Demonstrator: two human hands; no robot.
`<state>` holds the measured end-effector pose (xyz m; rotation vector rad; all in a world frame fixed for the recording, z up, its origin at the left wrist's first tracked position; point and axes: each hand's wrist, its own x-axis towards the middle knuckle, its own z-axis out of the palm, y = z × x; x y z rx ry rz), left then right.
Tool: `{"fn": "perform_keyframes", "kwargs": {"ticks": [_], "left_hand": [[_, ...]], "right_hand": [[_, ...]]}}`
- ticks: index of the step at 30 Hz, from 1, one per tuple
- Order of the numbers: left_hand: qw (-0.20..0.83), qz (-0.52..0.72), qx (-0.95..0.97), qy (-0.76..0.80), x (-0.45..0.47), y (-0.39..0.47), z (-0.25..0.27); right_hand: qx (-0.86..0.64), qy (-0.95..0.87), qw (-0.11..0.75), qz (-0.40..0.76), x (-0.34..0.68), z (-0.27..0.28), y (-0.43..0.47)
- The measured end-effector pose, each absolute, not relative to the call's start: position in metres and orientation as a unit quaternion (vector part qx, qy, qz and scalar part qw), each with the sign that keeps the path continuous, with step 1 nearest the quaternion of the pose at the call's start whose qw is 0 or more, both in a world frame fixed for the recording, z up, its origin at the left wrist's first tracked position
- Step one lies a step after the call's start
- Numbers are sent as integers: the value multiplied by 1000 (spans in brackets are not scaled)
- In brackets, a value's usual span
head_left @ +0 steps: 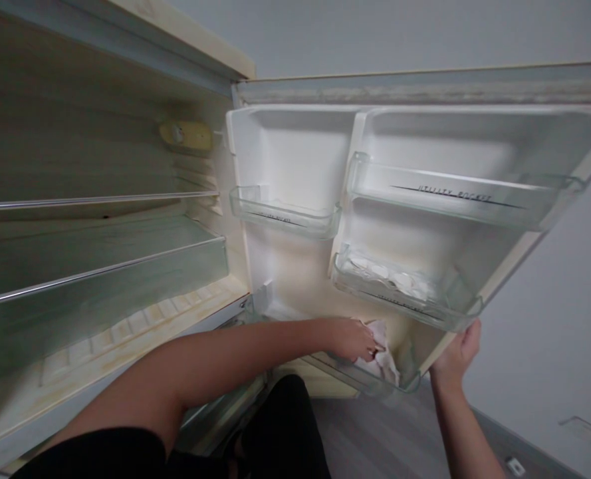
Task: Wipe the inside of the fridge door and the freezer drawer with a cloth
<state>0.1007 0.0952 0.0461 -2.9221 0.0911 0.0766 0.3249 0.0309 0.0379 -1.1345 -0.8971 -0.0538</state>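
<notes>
the left hand (355,338), fingers closed on a white cloth (382,359), presses it into the bottom door bin (375,382), cloth lying just right of the fingers, while the right hand (455,356) grips the door edge (474,313) beside that bin.

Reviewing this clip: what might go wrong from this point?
1. The left hand presses a white cloth into the lowest door bin; hard pushing might unseat that clear bin.
2. The right hand grips only the door edge; if it slips, the door may swing.
</notes>
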Motion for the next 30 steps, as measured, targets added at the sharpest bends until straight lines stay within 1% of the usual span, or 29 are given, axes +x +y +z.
{"fn": "perform_keyframes", "kwargs": {"ticks": [2, 5, 7, 9, 12, 15, 17, 21, 25, 27, 30], "left_hand": [[3, 51, -999, 2, 95, 100, 43], [-140, 37, -989, -33, 87, 107, 38], [-203, 22, -978, -48, 80, 111, 36], [-237, 13, -970, -62, 68, 113, 36], [-227, 19, -967, -113, 37, 117, 43], [-183, 51, -948, -256, -7, 119, 54], [-163, 47, -923, -345, -39, 120, 60], [-132, 36, -894, -428, -86, 116, 68], [-103, 51, -867, -486, -99, 100, 78], [-81, 23, -865, -494, -101, 85, 88], [-39, -87, -859, -502, -114, 57, 106]], "right_hand": [[-526, -410, 745, -26, 325, 37, 31], [-528, -405, 746, -29, 324, 36, 30], [-529, -401, 747, -34, 324, 37, 30], [-528, -402, 747, -39, 323, 38, 29], [-524, -411, 745, -40, 324, 40, 29], [-513, -414, 751, -38, 325, 39, 30], [-510, -412, 755, -35, 325, 37, 31], [-514, -408, 754, -38, 326, 36, 31], [-521, -412, 746, -43, 325, 37, 29], [-522, -409, 747, -43, 325, 38, 28], [-519, -407, 750, -39, 325, 37, 28]]}}
